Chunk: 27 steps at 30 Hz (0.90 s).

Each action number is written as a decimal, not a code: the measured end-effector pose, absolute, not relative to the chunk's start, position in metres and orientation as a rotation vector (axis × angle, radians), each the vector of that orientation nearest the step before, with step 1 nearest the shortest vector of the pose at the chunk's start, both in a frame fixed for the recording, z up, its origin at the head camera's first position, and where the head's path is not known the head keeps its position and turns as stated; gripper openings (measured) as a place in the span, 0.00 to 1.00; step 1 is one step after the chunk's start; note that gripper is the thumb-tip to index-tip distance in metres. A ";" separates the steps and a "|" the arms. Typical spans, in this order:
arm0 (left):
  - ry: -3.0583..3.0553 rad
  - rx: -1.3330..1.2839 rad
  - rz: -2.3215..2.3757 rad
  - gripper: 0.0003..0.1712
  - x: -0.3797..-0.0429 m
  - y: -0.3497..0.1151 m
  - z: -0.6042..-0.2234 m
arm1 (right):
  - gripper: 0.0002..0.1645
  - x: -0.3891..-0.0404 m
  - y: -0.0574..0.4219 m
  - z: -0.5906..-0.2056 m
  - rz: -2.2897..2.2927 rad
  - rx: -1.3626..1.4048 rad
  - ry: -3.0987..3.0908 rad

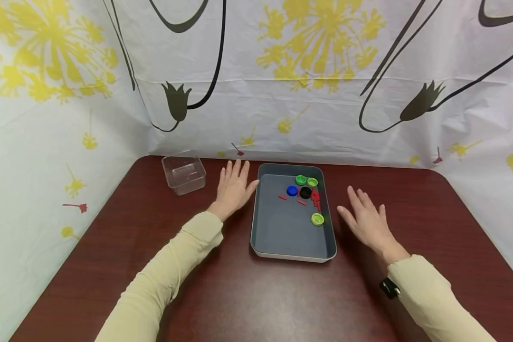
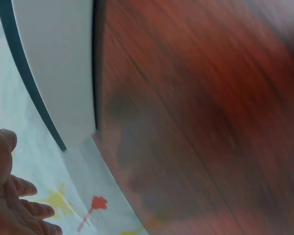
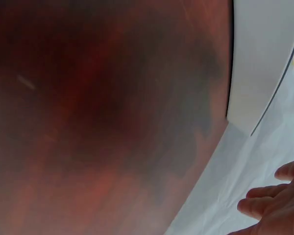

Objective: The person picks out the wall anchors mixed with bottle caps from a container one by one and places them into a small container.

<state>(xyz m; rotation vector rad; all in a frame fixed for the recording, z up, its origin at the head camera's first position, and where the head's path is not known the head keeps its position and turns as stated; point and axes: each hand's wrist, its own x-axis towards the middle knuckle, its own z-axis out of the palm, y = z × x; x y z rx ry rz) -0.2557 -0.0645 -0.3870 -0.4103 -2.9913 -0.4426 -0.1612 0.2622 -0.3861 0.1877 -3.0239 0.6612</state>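
A grey rectangular tray (image 1: 282, 232) lies in the middle of the table in the head view. Toward its back right are a blue cap (image 1: 292, 191), a black cap (image 1: 305, 192) and a few green caps (image 1: 300, 180), with several small red sticks (image 1: 316, 197) among them. My left hand (image 1: 232, 187) is just left of the tray, fingers spread and straight, thumb close to the rim. To the right of the tray, my right hand (image 1: 367, 223) has its fingers extended and holds nothing. Both wrist views show the tray's pale outer wall (image 2: 54, 63) beside the fingers.
Behind the left hand, a clear plastic container (image 1: 184, 173) stands near the table's back left corner. The dark red wooden table (image 1: 256, 304) meets a white patterned curtain (image 1: 256, 118) at the back. A black watch (image 1: 389, 288) shows at the right sleeve.
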 end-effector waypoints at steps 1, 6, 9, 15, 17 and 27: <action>-2.965 -0.428 -0.460 0.37 -0.254 -0.062 -0.387 | 0.45 -0.157 0.261 -0.387 0.672 0.201 -3.030; -2.797 -0.504 -0.532 0.32 -0.246 -0.046 -0.390 | 0.47 -0.138 0.256 -0.394 0.738 0.288 -3.032; -2.744 -0.506 -0.615 0.29 -0.242 -0.037 -0.391 | 0.47 -0.128 0.252 -0.397 0.786 0.330 -3.018; -2.796 -0.389 -1.076 0.29 -0.235 -0.018 -0.390 | 0.49 -0.116 0.245 -0.402 0.825 0.413 -2.989; -2.814 -0.346 -1.214 0.30 -0.233 -0.013 -0.390 | 0.50 -0.113 0.244 -0.403 0.831 0.439 -2.976; -2.843 -0.159 -1.441 0.34 -0.225 0.013 -0.396 | 0.58 -0.106 0.241 -0.408 0.838 0.503 -2.981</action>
